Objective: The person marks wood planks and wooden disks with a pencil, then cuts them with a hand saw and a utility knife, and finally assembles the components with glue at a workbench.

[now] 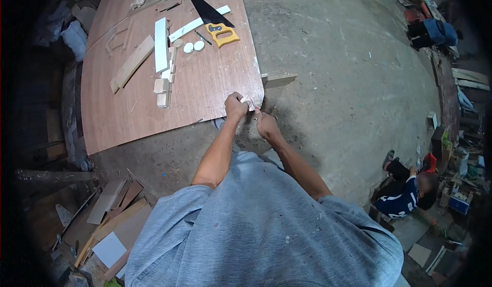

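Observation:
At the near right corner of the wood-grain table, my left hand is closed on a small whitish piece. My right hand is closed just beyond the table's edge, gripping a thin tool with a reddish part that meets the piece. The tool's kind is too small to make out. Farther up the table lie a handsaw with a yellow handle, two white discs and a dark pencil-like stick.
White strips, a wooden board and small blocks lie on the table. A board end juts out past its right edge. Scrap boards are piled at lower left. One person sits at right; another bends over farther back.

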Demonstrator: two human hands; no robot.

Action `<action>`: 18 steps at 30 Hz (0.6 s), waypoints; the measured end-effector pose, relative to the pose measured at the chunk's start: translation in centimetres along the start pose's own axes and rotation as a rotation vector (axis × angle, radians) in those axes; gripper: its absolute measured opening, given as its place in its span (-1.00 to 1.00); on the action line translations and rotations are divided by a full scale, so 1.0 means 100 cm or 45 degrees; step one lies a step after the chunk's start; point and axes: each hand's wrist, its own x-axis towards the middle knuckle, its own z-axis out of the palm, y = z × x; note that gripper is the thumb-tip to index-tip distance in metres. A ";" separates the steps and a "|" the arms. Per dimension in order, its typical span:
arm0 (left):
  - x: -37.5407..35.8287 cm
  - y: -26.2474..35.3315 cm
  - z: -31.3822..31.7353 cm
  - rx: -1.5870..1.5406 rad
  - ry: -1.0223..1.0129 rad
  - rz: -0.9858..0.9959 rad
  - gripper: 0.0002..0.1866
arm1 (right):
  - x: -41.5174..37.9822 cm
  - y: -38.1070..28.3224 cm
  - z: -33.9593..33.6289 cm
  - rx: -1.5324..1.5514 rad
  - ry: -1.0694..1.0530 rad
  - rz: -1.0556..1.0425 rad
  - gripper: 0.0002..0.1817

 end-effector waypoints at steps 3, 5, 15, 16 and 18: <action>0.000 0.001 -0.002 -0.003 -0.052 0.002 -0.67 | -0.004 -0.010 -0.012 -0.080 -0.115 0.093 -0.30; -0.004 -0.001 -0.001 0.010 -0.022 0.039 -0.67 | -0.004 -0.014 -0.011 -0.089 -0.121 0.142 -0.29; -0.002 0.005 -0.006 0.073 -0.016 0.146 -0.69 | 0.002 -0.031 -0.025 -0.200 -0.176 0.191 -0.26; -0.002 0.004 -0.008 0.078 -0.009 0.151 -0.69 | 0.002 -0.032 -0.024 -0.175 -0.140 0.182 -0.26; -0.008 0.006 -0.008 0.099 0.076 0.277 -0.64 | 0.001 -0.026 -0.023 -0.177 -0.151 0.168 -0.25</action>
